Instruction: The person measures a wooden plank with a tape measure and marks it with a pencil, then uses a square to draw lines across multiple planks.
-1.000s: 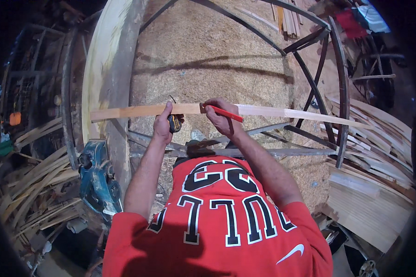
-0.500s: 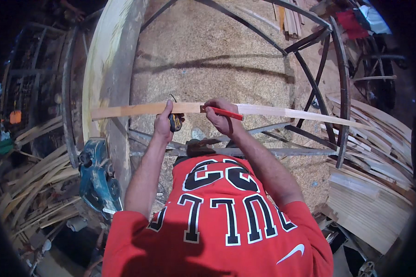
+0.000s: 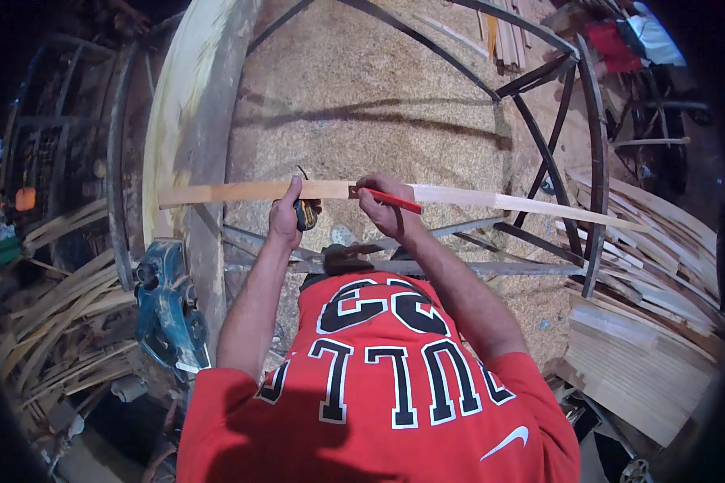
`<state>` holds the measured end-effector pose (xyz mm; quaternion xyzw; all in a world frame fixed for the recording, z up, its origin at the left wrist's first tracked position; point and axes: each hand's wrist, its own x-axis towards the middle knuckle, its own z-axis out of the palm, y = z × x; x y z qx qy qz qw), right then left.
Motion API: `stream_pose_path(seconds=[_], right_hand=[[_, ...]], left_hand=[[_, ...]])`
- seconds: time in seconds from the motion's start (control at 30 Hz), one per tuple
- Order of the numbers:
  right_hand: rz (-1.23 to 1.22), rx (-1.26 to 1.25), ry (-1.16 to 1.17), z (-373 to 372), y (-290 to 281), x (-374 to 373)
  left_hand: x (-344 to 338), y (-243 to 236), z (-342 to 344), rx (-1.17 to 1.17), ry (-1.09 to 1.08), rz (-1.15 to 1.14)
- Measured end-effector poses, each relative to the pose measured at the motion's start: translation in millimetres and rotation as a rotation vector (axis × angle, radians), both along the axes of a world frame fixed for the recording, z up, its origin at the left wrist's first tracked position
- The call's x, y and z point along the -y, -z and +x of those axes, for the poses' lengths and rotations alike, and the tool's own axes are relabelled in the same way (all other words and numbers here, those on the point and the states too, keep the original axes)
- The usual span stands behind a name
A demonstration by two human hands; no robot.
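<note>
Tan floor lies below our wooden strip; our left hand grips strip and tape measure, our right hand strip and red pencil. Loosened grip could tilt the strip.

Room beyond wooden strip, blue tool left, metal frame right
</note>
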<state>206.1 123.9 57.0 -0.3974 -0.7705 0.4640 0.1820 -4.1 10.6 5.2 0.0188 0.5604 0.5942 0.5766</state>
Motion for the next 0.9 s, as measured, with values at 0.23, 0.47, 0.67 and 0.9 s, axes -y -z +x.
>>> stream_pose_path(seconds=[0.23, 0.47, 0.67, 0.9], right_hand=[[0.028, -0.024, 0.013, -1.3, 2.7, -0.1], [0.015, 0.036, 0.025, -2.9, 2.5, -0.6], [0.033, 0.000, 0.020, -4.9, 2.0, -2.4], [-0.053, -0.080, 0.067, -5.7, 7.8, -0.3]], left_hand=[[-3.6, 0.1, -1.3, -0.016, -0.017, 0.013], [-3.4, -1.2, -0.3, -0.023, -0.015, 0.014], [-3.6, -1.9, -1.5, -0.021, -0.005, -0.003], [-7.2, -4.7, -0.5, -0.014, -0.020, -0.009]])
